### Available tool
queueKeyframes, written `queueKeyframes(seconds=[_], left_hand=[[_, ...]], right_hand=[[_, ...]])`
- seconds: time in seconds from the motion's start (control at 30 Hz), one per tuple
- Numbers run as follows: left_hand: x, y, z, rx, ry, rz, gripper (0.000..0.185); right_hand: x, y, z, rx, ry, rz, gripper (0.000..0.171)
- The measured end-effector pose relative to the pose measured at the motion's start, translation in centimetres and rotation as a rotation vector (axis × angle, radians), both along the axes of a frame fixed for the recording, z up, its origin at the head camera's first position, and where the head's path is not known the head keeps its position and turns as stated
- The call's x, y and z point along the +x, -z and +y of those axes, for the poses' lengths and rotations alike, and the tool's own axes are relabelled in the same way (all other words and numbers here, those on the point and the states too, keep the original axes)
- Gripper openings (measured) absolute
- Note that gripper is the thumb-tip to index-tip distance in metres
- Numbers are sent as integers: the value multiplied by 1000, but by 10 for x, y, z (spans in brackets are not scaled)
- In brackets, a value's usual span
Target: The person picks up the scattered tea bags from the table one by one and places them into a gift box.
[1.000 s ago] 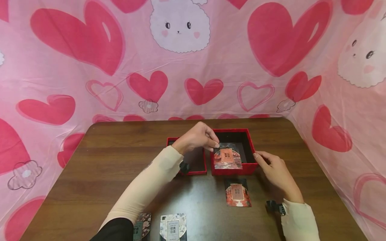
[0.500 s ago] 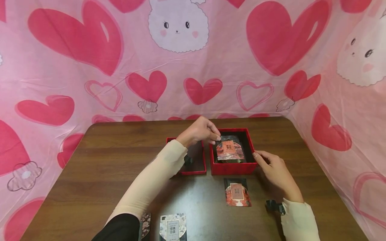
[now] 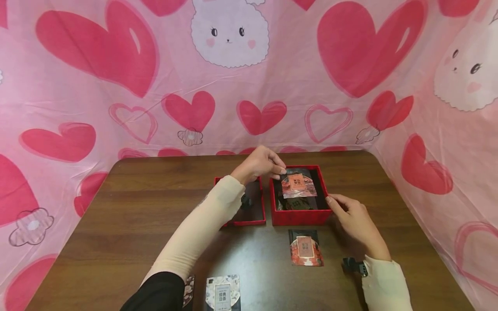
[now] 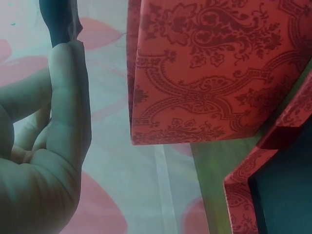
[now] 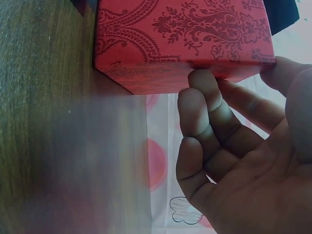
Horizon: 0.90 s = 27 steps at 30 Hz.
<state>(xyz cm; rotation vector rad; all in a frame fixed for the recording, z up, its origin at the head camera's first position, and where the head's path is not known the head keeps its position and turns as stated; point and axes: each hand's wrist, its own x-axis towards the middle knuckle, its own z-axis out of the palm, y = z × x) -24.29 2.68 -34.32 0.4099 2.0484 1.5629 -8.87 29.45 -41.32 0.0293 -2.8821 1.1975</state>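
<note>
My left hand [image 3: 281,172] pinches the top edge of a red patterned packet [image 3: 298,185] and holds it over the open red box [image 3: 299,217], towards its back wall. More dark packets lie inside the box beneath it. In the left wrist view my fingers [image 4: 68,97] grip a dark packet corner [image 4: 59,19] beside the box wall [image 4: 209,68]. My right hand [image 3: 334,203] rests its fingertips against the box's front right corner. The right wrist view shows those fingers [image 5: 204,97] loosely bent against the patterned wall [image 5: 185,39].
The box's red lid [image 3: 249,222] lies upturned just left of the box, under my left wrist. Another red packet [image 3: 305,247] lies on the brown table [image 3: 116,216] in front of the box. Two more packets [image 3: 223,293] sit at the near edge. Pink heart cloth surrounds the table.
My left hand has carried the red packet from the box's front rim back and further in over the box. The right hand has stayed at the corner.
</note>
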Motion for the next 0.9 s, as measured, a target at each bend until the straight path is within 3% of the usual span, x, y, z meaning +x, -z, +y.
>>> queueKeyframes(seconds=[0.33, 0.6, 0.9], left_hand=[[0, 2, 0, 38, -3, 11, 7], [2, 1, -7, -44, 18, 50, 17], [11, -3, -14, 60, 41, -3, 21]], right_hand=[[0, 1, 0, 6, -4, 3, 50], [1, 3, -1, 7, -9, 53, 44], [1, 2, -1, 12, -9, 61, 47]])
